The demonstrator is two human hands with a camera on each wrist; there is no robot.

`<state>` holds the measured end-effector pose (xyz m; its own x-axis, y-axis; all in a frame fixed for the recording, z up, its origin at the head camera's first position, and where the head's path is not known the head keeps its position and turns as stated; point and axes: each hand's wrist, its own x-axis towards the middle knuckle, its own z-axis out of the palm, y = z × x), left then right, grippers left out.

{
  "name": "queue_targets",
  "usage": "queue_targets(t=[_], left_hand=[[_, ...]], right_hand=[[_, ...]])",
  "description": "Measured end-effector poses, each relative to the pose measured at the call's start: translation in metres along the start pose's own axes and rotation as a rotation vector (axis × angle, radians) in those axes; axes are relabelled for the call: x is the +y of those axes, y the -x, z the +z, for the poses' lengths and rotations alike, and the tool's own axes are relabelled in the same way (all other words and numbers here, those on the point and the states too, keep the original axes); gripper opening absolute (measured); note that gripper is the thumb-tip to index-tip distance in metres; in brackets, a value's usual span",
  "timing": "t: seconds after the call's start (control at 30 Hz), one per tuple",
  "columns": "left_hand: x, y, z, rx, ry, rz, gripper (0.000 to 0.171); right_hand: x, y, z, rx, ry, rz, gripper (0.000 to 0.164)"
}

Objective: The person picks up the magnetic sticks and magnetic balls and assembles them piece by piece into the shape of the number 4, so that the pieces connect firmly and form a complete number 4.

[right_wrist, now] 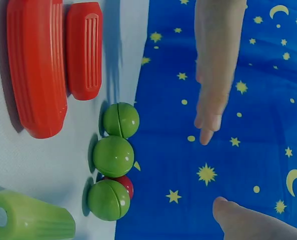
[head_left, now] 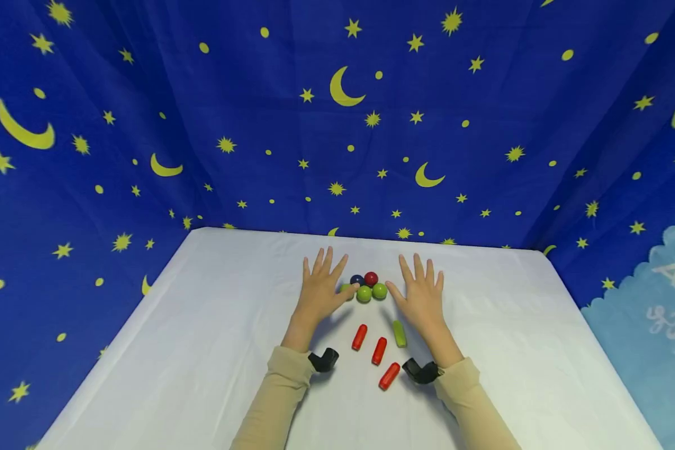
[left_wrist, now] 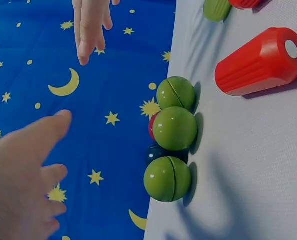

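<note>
My left hand (head_left: 318, 294) hovers spread at the left of a cluster of balls, its thumb overlapping one green ball (head_left: 345, 288) in the head view. In the left wrist view, air shows between that hand and the balls. My right hand (head_left: 424, 301) is held with straight fingers at the cluster's right, near another green ball (head_left: 379, 290). Between them sit a third green ball (head_left: 364, 294), a dark blue ball (head_left: 357, 280) and a red ball (head_left: 371, 278). Neither hand holds anything.
Nearer the body lie three red grooved sticks, one a red stick (head_left: 379, 351), and a green grooved stick (head_left: 399, 334). They rest on a white-covered table (head_left: 202, 350). A blue curtain (head_left: 292, 131) with yellow stars and moons hangs behind. Black wrist cameras (head_left: 324, 360) jut inward from the sleeves.
</note>
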<state>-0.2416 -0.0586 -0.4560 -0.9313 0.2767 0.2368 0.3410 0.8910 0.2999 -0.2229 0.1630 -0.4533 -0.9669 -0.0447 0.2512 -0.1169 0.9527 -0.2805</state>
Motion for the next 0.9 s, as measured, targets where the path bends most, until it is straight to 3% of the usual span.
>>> queue_targets(t=[0.23,0.33,0.6,0.9], left_hand=[[-0.002,-0.004,0.004,0.183,0.080,0.070,0.048],[-0.005,-0.005,0.009,0.217,0.121,0.078,0.042],[-0.015,-0.003,0.024,0.132,0.230,0.021,0.042],[-0.024,-0.003,0.039,0.090,0.255,0.007,0.044]], right_hand=[[0.001,0.001,0.001,0.073,-0.071,-0.001,0.066],[0.001,0.002,0.003,0.112,-0.120,-0.008,0.063],[0.005,0.010,0.007,0.155,-0.216,-0.008,0.052],[0.010,0.021,0.019,0.153,-0.248,0.002,0.044]])
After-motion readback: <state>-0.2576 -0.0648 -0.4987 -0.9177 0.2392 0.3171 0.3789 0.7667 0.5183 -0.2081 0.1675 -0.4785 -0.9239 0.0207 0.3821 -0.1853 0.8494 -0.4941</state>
